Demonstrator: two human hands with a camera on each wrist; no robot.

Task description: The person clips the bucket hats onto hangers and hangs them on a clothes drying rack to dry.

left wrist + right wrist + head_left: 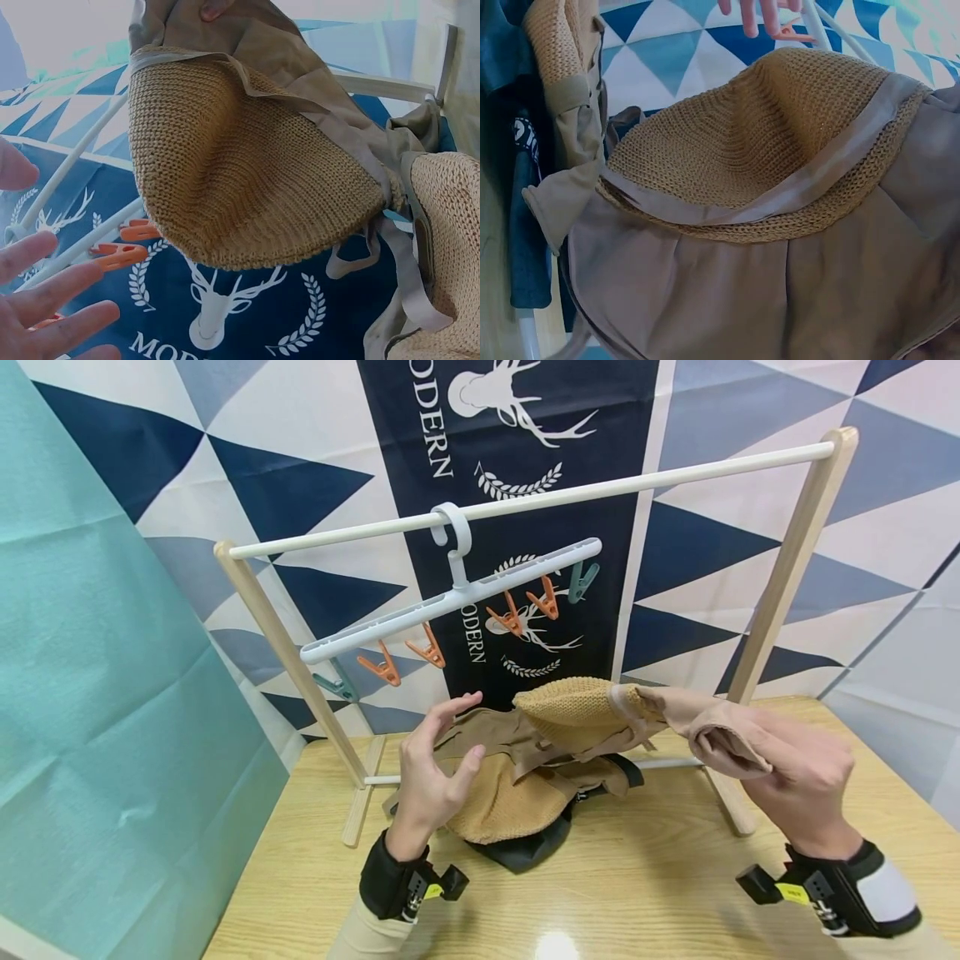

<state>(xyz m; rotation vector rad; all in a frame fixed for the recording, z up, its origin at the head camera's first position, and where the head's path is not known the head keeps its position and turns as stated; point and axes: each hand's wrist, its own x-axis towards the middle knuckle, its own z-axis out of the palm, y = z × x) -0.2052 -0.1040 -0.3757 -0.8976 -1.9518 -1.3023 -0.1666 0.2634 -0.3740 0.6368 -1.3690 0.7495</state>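
Observation:
My right hand [798, 768] grips the taupe fabric brim of a sun hat [573, 714] with a tan knitted crown, holding it raised at the right. In the right wrist view, a pale band [795, 199] runs between the knit and the fabric. My left hand [435, 768] is left of the raised hat, thumb and fingers spread, holding nothing; the left wrist view shows its fingers [67, 285] apart from the knit. Below lies another tan knitted hat [502, 797] with taupe fabric, on top of a dark item [528, 852].
A wooden rack [795, 560] with a white rail [645, 482] stands on the table [637, 885]. From the rail hangs a pale blue hanger [457, 602] carrying several orange clips [508, 615] and teal clips [582, 582]. A patterned cloth [300, 485] hangs behind.

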